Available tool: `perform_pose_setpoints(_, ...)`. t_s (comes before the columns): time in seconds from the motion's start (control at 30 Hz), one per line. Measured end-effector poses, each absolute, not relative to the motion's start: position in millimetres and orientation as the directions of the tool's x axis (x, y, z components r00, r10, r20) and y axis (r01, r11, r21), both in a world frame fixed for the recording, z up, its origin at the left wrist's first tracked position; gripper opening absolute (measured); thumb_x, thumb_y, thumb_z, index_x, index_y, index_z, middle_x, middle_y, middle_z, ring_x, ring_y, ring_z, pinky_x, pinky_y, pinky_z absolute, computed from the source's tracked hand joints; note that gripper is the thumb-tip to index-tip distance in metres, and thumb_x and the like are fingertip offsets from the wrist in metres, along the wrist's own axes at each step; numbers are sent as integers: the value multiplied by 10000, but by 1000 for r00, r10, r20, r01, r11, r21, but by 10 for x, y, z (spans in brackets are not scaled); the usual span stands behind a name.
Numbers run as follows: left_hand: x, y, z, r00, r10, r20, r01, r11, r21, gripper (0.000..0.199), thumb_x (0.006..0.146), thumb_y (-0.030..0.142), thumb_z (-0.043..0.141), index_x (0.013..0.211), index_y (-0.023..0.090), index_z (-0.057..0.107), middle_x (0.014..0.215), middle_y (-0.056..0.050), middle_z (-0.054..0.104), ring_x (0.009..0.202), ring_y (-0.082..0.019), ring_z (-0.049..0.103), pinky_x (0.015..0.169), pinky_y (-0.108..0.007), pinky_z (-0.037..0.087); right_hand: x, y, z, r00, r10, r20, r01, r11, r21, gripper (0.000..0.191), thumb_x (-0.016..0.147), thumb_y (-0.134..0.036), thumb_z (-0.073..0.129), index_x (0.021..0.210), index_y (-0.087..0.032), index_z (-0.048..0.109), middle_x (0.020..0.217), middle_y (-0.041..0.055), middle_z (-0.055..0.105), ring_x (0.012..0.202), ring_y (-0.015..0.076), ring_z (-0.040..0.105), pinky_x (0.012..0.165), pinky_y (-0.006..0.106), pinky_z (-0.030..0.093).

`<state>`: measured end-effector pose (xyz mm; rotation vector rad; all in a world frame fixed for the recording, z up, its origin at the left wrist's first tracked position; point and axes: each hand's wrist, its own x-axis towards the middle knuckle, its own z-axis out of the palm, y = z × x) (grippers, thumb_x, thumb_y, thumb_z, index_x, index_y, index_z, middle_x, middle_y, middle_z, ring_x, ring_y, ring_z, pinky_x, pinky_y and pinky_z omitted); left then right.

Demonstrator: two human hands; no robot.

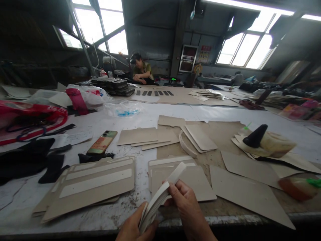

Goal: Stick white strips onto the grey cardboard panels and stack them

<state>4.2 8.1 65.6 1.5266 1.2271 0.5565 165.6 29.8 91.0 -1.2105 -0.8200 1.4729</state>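
Observation:
My left hand (137, 225) is wrapped round a bundle of narrow pale strips (154, 205) near the table's front edge. My right hand (184, 202) pinches one pale strip (177, 171) at the top of the bundle, its far end pointing up and away. Just beyond my hands lies a stack of beige boards (193, 180), partly covered by them. To the left, another stack of beige boards (100, 192) has pale strips lying across its top board. A curved bundle of strips (187, 145) rests behind, beside several smaller boards (202, 137).
A phone (102, 142) and black fabric pieces (25, 157) lie at left. Large beige sheets (248, 194), a black cone-shaped object (255, 136) and a blurred orange-brown container (297, 187) are at right. Across the table, a person (142, 72) leans over dark pieces.

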Motion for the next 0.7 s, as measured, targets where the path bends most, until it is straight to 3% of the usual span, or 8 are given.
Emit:
perform_pose_setpoints(0.13, 120, 25, 809, 388, 889, -244, 283, 137, 949, 141, 803, 325, 465, 804, 189, 500, 763, 5, 511, 719, -149, 436, 693, -263, 376, 1581, 230, 1004, -40, 952, -305, -379, -297, -876, 437, 746, -524, 625, 965, -146, 621, 871, 70, 662, 804, 185, 609, 745, 314, 483)
perform_pose_setpoints(0.2, 154, 12, 915, 410, 857, -311, 193, 252, 948, 68, 766, 260, 500, 763, 195, 481, 690, 35, 474, 640, -118, 406, 618, -238, 360, 1545, 212, 1053, -71, 949, -306, -424, -306, -852, 406, 762, -495, 625, 990, -160, 592, 900, 73, 669, 860, 191, 613, 800, 329, 468)
perform_pose_setpoints(0.33, 128, 11, 1025, 539, 709, -455, 82, 493, 866, 104, 717, 227, 499, 817, 201, 489, 537, 87, 378, 437, -70, 306, 426, -211, 252, 1525, 240, 1092, -35, 958, -285, -401, -275, -874, 355, 780, -454, 625, 965, -157, 569, 818, 52, 667, 793, 171, 625, 767, 318, 481)
perform_pose_setpoints(0.57, 24, -27, 958, 610, 660, -438, 45, 523, 851, 174, 711, 246, 526, 868, 171, 542, 504, 93, 372, 397, -51, 321, 403, -200, 237, 1496, 404, 1327, 177, 970, -166, -557, -40, -830, 211, 793, -375, 596, 871, -195, 516, 675, -46, 567, 612, 119, 577, 666, 323, 520)
perform_pose_setpoints(0.7, -25, -70, 947, 603, 668, -437, 14, 539, 843, 231, 779, 348, 528, 898, 153, 560, 460, 92, 351, 403, -53, 298, 411, -205, 209, 1691, 542, 1641, 324, 946, -7, -541, 179, -822, 93, 838, -282, 527, 834, -191, 507, 656, -53, 529, 537, 79, 519, 569, 245, 495)
